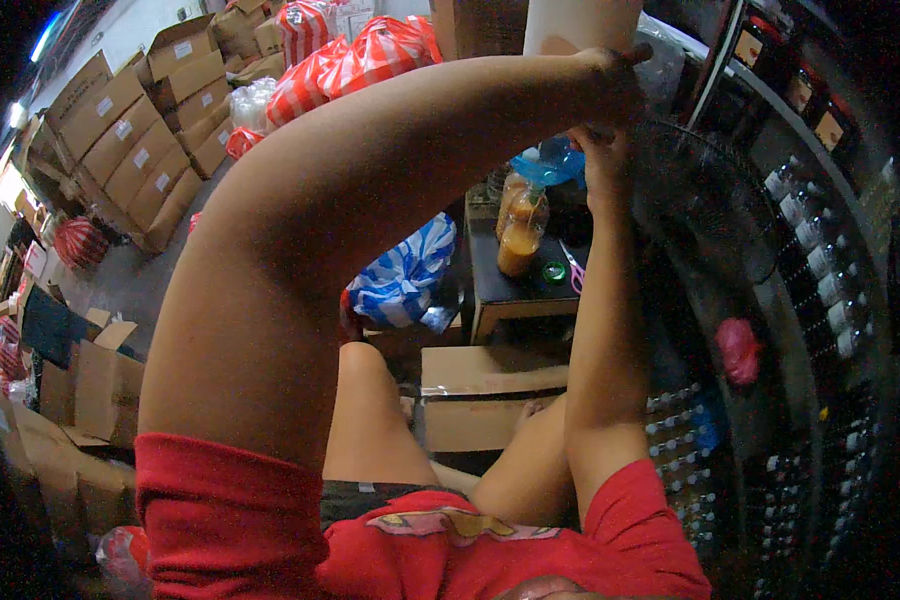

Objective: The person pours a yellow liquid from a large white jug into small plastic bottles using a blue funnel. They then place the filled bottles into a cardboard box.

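My left arm reaches across the view, and my left hand [619, 82] is at the upper right by a white cylindrical container [581, 26]. Just below it, my right hand [604, 146] is raised beside a translucent blue plastic item [547, 163]. Both hands are dark and overlapping, so what they grip is unclear. Under the blue item, a clear plastic bottle [520, 244] partly filled with orange-brown contents stands on a small black table [495, 289]. Another bottle is behind it. A green round lid [553, 271] and pink-handled scissors [576, 279] lie to its right.
A cardboard box [487, 424] sits between my legs. A blue-and-white striped bag [409, 277] is left of the table. Stacked cartons [131, 150] and red-and-white striped bags [375, 56] stand at left and behind. A dark fan [705, 199] and rows of bottles [821, 255] are at right.
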Available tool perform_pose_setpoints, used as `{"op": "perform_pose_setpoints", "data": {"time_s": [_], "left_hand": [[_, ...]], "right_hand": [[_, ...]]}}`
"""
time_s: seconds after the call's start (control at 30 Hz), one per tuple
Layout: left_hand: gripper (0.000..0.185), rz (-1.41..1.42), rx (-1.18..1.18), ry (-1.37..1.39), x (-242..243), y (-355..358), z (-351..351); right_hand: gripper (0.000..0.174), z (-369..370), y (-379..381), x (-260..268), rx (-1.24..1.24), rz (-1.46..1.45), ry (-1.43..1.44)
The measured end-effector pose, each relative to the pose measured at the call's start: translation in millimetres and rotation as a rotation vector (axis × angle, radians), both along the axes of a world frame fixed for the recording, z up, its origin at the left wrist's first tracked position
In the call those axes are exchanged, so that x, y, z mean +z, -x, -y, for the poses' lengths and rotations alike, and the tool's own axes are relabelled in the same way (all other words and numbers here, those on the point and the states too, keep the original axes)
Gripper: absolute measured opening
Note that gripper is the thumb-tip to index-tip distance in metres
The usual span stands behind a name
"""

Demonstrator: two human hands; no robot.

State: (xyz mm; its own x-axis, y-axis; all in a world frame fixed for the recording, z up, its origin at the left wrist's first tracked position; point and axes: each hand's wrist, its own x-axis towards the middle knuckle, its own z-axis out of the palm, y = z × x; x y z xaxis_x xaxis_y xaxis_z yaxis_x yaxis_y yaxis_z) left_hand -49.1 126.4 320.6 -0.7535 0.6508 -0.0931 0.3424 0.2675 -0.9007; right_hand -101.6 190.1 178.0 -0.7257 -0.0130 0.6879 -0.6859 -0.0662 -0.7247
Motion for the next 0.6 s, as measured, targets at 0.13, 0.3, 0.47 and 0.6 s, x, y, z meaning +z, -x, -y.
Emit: {"op": "perform_pose_setpoints", "data": {"time_s": [0.13, 0.3, 0.47, 0.6], "left_hand": [[0.032, 0.024, -0.008, -0.001, 8, -4, -3], [0.022, -0.305, -0.371, -0.142, -2, -11, 9], [0.026, -0.485, -0.574, -0.451, -18, -69, 9], [0.031, -0.285, -0.670, -1.057, -90, -143, 25]], "right_hand": [[0.030, -1, 10, -3, -0.071, -0.061, -0.030], [0.034, -3, 14, -6, -0.238, -0.157, -0.160], [0.036, 0, -5, 11, -0.431, -0.192, -0.170], [0.037, 12, -51, 36, -0.137, 0.439, -0.028]]}}
